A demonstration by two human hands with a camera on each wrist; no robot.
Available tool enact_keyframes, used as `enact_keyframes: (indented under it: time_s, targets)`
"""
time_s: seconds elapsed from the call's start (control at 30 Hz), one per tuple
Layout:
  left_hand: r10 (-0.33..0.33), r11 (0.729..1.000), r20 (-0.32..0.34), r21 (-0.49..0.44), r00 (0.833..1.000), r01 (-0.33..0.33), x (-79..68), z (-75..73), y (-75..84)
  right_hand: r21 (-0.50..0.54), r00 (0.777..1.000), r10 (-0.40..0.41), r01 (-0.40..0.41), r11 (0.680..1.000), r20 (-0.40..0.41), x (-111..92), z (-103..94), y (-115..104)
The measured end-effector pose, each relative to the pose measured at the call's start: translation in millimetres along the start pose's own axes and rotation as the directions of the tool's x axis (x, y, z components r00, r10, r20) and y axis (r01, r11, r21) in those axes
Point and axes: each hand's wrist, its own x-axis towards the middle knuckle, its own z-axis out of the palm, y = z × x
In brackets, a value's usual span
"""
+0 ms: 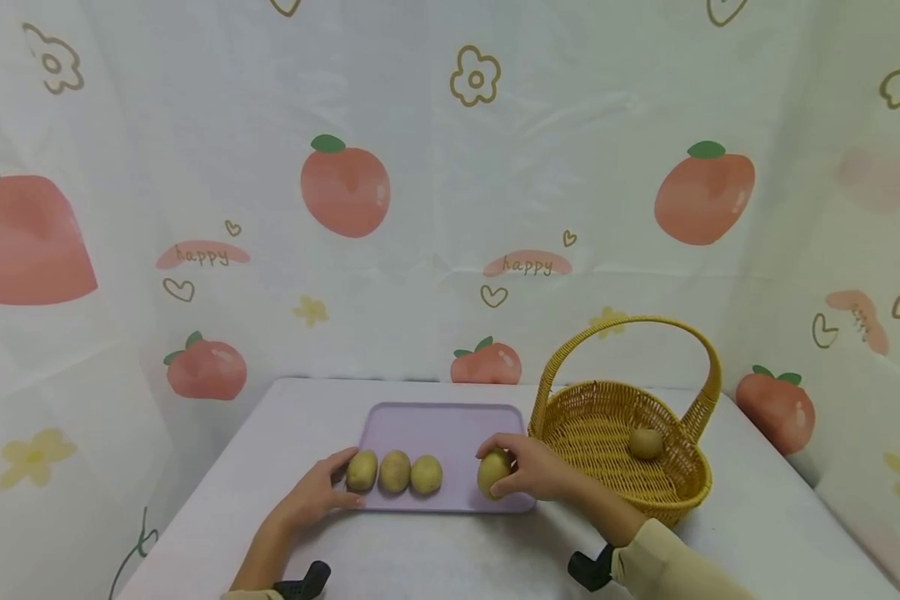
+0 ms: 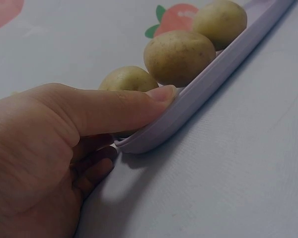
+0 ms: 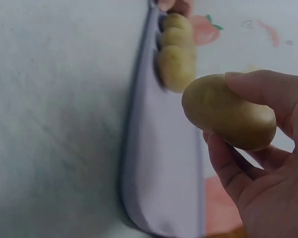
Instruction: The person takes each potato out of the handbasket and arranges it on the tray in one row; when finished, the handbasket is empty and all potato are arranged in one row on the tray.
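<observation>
My right hand [image 1: 528,468] grips a potato [image 3: 228,113] between thumb and fingers, over the right part of a lilac tray [image 1: 461,433]. Three more potatoes stand in a row at the tray's left: a left one [image 1: 362,471], a middle one [image 1: 394,472] and a right one [image 1: 426,474]. At the tray's front left corner, my left hand [image 1: 317,492] holds the rim. Its thumb [image 2: 134,106] lies along the front edge beside the leftmost potato, while the other fingers curl at the tray's outer side, partly hidden.
Right of the tray stands a yellow wicker basket [image 1: 588,446] with a tall arched handle, and one brown rounded item [image 1: 646,443] sits inside. My right forearm passes in front of the basket. A white table [image 1: 300,417] lies beneath, with a fruit-printed curtain [image 1: 420,292] behind.
</observation>
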Motion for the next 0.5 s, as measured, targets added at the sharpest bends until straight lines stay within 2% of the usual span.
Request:
enact_keyframes:
  time_s: [0.27,0.5]
  targets:
    - [0.002,1.000,-0.002,0.008,1.000,-0.002,-1.6,1.4,1.0,-0.033,0.999,0.037,-0.038,0.999,-0.031,24,33.5,9]
    - [-0.024,1.000,-0.009,0.020,1.000,0.024,1.1,0.8,0.2,-0.033,0.995,0.089,-0.091,0.995,-0.055,38,47.4,8]
